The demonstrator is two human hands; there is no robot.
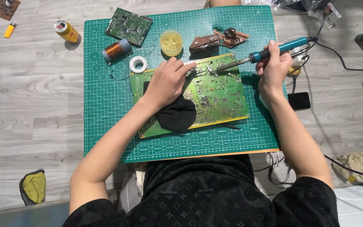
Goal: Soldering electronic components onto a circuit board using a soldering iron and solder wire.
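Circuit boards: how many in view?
3. A large green board mid-mat under the left hand, a smaller green board at the mat's top-left, a brown board on the floor, partly cropped.

Circuit board [215, 96] on cutting mat [106, 109]

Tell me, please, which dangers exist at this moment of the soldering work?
1. The left hand holds tweezers close to the soldering iron tip; those fingers could get burned.
2. The black cloth lies on the green circuit board, so a stray tip might scorch it.
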